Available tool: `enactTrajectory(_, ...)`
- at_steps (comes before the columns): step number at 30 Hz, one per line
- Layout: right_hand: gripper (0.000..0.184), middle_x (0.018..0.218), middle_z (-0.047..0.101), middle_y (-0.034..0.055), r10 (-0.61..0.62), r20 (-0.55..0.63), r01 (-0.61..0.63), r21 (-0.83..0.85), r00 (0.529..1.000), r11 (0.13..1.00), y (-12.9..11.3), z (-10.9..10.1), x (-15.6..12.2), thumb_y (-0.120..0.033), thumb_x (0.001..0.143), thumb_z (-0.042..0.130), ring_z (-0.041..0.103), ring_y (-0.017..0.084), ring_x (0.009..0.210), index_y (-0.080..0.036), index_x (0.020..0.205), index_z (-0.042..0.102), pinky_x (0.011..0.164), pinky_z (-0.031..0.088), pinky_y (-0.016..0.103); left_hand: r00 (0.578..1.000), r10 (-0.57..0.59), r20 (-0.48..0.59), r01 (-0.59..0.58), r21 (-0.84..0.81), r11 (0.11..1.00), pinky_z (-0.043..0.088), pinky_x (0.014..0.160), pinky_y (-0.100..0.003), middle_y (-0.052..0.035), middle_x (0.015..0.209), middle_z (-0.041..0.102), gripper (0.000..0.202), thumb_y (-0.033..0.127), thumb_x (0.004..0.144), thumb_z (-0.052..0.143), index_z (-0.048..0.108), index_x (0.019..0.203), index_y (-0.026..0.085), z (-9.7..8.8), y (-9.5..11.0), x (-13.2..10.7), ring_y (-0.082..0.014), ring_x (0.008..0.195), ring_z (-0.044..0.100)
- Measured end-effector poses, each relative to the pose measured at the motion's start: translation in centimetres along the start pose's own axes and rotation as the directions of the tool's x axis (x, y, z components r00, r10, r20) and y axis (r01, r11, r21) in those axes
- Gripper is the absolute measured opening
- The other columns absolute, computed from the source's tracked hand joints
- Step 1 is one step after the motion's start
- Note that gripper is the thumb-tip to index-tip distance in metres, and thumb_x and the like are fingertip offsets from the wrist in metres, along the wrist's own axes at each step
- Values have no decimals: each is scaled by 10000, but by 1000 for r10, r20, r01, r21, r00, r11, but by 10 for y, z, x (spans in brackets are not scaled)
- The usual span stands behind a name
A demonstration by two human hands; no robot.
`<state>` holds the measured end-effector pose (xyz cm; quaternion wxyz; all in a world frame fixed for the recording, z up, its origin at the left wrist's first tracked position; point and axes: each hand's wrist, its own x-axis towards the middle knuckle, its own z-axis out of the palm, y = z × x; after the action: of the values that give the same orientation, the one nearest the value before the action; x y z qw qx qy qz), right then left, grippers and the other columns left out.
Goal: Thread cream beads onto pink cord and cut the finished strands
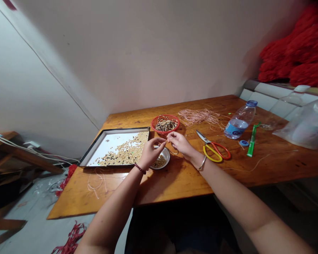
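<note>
My left hand point(151, 153) and my right hand point(181, 144) meet fingertip to fingertip above the table. Both are closed in a pinch. A short cord strung with pale beads point(175, 153) curves down beneath my right hand, and my right fingers appear to grip its end. What sits between my left thumb and finger is too small to make out. Under my left hand stands a small white bowl point(168, 160) of loose beads, partly hidden by the hand. A black-edged tray point(102, 143) with pale and dark beads lies to its left.
Behind my hands is a red basket point(178, 123) of beaded strands, beside a pink cord bundle point(198, 115). Scissors point(213, 150), a water bottle point(237, 121), a blue cap point(244, 143) and a green-and-white packet point(252, 141) lie rightward. Loose cord point(97, 180) trails near the front edge.
</note>
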<state>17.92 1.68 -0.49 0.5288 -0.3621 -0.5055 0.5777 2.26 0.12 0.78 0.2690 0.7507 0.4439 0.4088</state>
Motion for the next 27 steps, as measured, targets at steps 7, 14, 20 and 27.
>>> enactTrajectory(7, 321, 702, 527, -27, 110, 20, -109, -39, 994, 993, -3, -2, -1, -444, 756, 614, 336, 26, 431, -148, 876, 589, 390, 177, 187, 999, -2, -33, 2, 10, 1000, 520, 755, -298, -74, 903, 718, 256, 392, 832, 597, 697, 899, 166, -1, -4, 1, -175, 797, 656)
enactTrajectory(14, 150, 659, 549, -27, 207, 84, -199, -90, 975, 976, -5, -4, -3, -298, 716, 596, 399, 45, 430, -162, 768, 563, 382, 257, 177, 998, -28, -51, 28, 6, 1000, 521, 727, -293, -73, 865, 730, 271, 408, 822, 609, 715, 878, 164, -2, -4, 3, -181, 767, 666)
enactTrajectory(20, 180, 586, 512, -46, 138, 78, -124, -159, 987, 979, -1, -3, 0, -341, 699, 598, 375, 53, 420, -169, 691, 549, 386, 253, 193, 997, -41, -60, 42, 17, 999, 524, 723, -293, -66, 868, 736, 290, 436, 814, 614, 725, 883, 177, -2, -4, 3, -184, 763, 672)
enactTrajectory(27, 226, 513, 379, -78, 150, 71, -144, -83, 986, 986, -2, -3, -1, -396, 720, 603, 265, 49, 399, -184, 702, 528, 389, 144, 203, 996, -38, -77, 39, 17, 999, 529, 711, -296, -73, 877, 735, 299, 439, 817, 608, 722, 894, 173, -2, -5, 3, -185, 762, 673)
